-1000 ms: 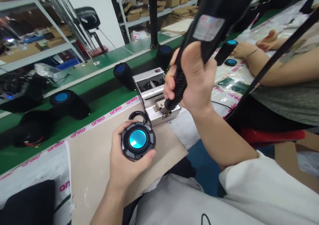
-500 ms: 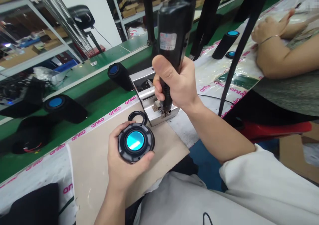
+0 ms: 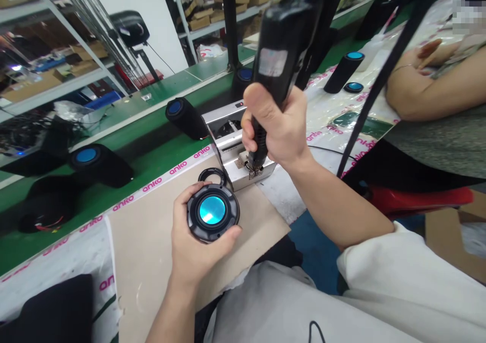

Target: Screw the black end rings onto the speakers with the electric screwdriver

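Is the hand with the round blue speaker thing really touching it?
Touching. The head view shows the left hand wrapped round the round speaker, thumb and fingers pressed on its rim.

Bench surroundings: speakers on a green belt, shelving, a neighbour's arm

Beyond the fingers, black speakers [image 3: 99, 163] with blue caps lie on the green belt [image 3: 159, 145], one [image 3: 184, 117] just behind the metal box. A loose black ring [image 3: 211, 176] lies just past the fingertips on the cardboard sheet [image 3: 144, 262]. Far off to their right, a co-worker's arm [image 3: 429, 92] rests on plastic wrap [image 3: 334, 110] near another upright speaker [image 3: 343, 72]. Shelves [image 3: 49, 79] hold boxes behind.
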Available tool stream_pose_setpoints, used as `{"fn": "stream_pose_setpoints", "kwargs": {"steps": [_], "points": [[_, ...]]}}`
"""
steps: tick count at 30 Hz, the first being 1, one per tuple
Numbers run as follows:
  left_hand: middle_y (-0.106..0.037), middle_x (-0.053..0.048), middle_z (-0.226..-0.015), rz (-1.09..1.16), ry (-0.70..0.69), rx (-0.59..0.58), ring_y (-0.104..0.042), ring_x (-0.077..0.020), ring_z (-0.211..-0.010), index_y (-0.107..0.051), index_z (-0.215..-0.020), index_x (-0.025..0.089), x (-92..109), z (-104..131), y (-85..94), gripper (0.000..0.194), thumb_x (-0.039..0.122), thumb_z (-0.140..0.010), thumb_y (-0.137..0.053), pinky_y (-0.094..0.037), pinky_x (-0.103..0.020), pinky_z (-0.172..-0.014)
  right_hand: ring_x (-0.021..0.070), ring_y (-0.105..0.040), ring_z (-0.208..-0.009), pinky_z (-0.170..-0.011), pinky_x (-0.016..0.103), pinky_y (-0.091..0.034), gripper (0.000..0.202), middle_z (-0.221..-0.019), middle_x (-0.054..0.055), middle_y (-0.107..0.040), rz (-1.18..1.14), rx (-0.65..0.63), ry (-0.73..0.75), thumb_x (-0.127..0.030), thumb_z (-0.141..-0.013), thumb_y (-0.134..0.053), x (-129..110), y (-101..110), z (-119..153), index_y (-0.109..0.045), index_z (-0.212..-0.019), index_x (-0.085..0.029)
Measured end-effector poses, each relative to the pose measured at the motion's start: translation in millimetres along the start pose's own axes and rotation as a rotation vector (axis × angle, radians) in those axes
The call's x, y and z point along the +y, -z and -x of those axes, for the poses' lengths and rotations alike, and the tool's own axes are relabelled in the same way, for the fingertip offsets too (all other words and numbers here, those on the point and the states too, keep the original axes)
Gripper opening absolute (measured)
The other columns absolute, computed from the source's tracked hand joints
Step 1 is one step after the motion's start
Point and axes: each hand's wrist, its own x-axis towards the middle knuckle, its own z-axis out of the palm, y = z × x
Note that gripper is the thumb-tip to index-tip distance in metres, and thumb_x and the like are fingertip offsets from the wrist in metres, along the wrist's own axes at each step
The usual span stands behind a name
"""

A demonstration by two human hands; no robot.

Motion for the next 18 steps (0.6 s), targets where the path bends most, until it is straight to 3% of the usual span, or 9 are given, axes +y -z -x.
{"fn": "stream_pose_setpoints", "kwargs": {"steps": [4, 7, 10, 13, 18], "points": [[-0.073, -0.012, -0.133, -0.024, -0.005, 0.015, -0.075, -0.0325, -0.121, -0.061, -0.135, 0.022, 0.8, -0.5, -0.3, 0.08, 0.042, -0.068, -0.101, -0.061, -0.044, -0.104, 0.0132, -0.049, -0.042, -0.038, 0.031, -0.036, 0.056, -0.056, -0.006, -0.055, -0.004, -0.097, -0.035, -0.07, -0.082, -0.09, 10.1, 5.1, 10.5, -0.058, -0.084, -0.025], [-0.073, -0.012, -0.134, -0.021, 0.001, 0.011, -0.076, -0.0319, -0.121, -0.06, -0.136, 0.022, 1.7, -0.1, -1.1, 0.079, 0.039, -0.069, -0.1, -0.062, -0.043, -0.102, 0.0121, -0.045, -0.038, -0.036, 0.029, -0.034, 0.056, -0.054, -0.005, -0.052, -0.021, -0.063, -0.068, -0.069, -0.086, -0.087, 10.4, 5.4, 17.6, -0.055, -0.078, -0.023], [-0.074, -0.012, -0.133, -0.01, 0.007, 0.016, -0.076, -0.0308, -0.12, -0.06, -0.136, 0.023, 2.4, 0.1, -1.7, 0.078, 0.038, -0.069, -0.099, -0.062, -0.041, -0.1, 0.0126, -0.046, -0.037, -0.034, 0.032, -0.032, 0.063, -0.053, -0.004, -0.051, -0.052, 0.031, 0.046, -0.072, -0.086, -0.086, -0.6, 2.1, 17.9, -0.051, -0.068, -0.023], [-0.073, -0.012, -0.134, -0.018, 0.016, 0.016, -0.076, -0.0315, -0.121, -0.06, -0.136, 0.023, 2.4, 0.1, -1.4, 0.08, 0.039, -0.068, -0.1, -0.063, -0.042, -0.101, 0.0133, -0.046, -0.039, -0.036, 0.035, -0.03, 0.055, -0.056, -0.004, -0.052, -0.053, 0.076, 0.132, -0.065, -0.083, -0.092, -9.0, -3.0, 15.0, -0.055, -0.075, -0.024], [-0.073, -0.013, -0.135, -0.033, 0.015, 0.003, -0.075, -0.0328, -0.123, -0.06, -0.136, 0.023, 1.1, 0.2, -0.7, 0.081, 0.044, -0.068, -0.1, -0.063, -0.044, -0.102, 0.0109, -0.045, -0.041, -0.038, 0.032, -0.032, 0.061, -0.057, -0.006, -0.051, -0.007, 0.02, 0.06, -0.073, -0.078, -0.091, 2.3, -6.1, 13.4, -0.055, -0.081, -0.024]]}}
